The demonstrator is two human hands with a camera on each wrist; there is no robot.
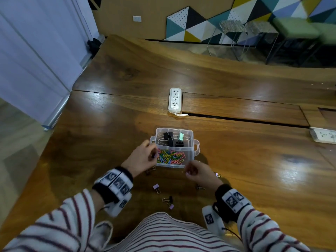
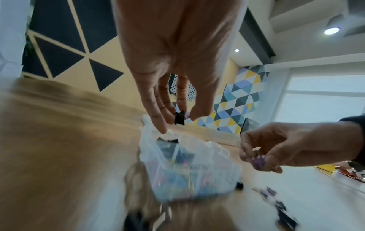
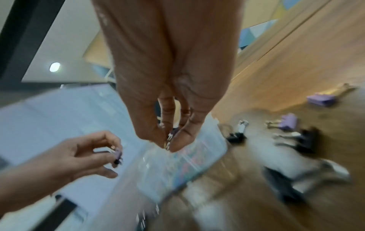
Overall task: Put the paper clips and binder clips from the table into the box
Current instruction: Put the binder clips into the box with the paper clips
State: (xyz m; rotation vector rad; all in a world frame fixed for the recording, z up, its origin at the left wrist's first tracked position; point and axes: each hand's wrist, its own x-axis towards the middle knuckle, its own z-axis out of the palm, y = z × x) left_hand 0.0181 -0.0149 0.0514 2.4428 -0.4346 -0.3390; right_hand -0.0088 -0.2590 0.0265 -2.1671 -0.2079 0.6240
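Observation:
A clear plastic box (image 1: pixel 195 142) stands on the wooden table, black and green binder clips in its far compartment and coloured paper clips (image 1: pixel 171 157) in its near one. My left hand (image 1: pixel 153 153) hovers at the box's left edge, pinching a black binder clip (image 2: pixel 179 119) together with a purple one (image 3: pixel 118 152). My right hand (image 1: pixel 189 172) is just in front of the box's near right corner and pinches a purple binder clip (image 2: pixel 258 162) by its wire handles. Several binder clips lie loose near me, among them a purple (image 1: pixel 156 187) and a black (image 1: pixel 169 199).
A white power strip (image 1: pixel 175 100) lies beyond the box beside a long slot (image 1: pixel 236 118) in the table. A second power strip (image 1: pixel 323 135) sits at the far right. The table's left edge drops off beside my left arm.

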